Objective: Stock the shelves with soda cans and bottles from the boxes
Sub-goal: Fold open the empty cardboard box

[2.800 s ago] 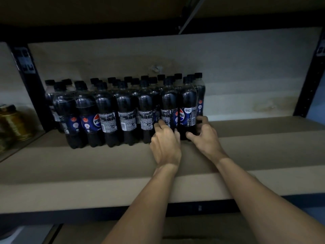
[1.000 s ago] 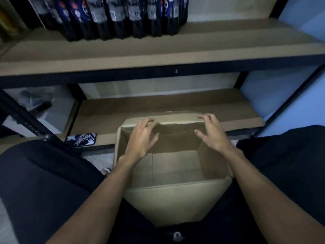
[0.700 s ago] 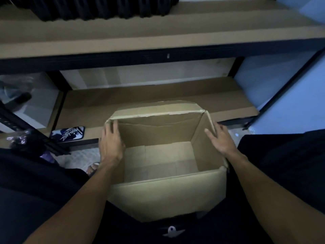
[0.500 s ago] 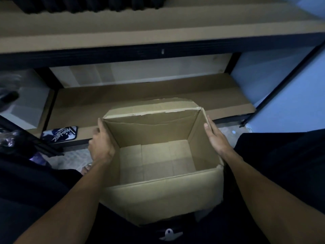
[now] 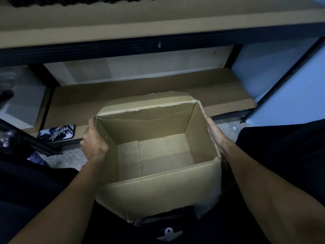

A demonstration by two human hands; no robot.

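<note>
My left hand (image 5: 94, 140) gripped the left wall of the open brown cardboard box (image 5: 158, 191), and my right hand (image 5: 213, 136) pressed flat on its right wall. It sat before the low shelf (image 5: 219, 88).

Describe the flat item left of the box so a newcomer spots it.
Find the open cardboard box at centre. Beyond the left hand, on the lower shelf's front edge, lies a flat pad. Only it is dark blue with a white scrawled logo.
</note>
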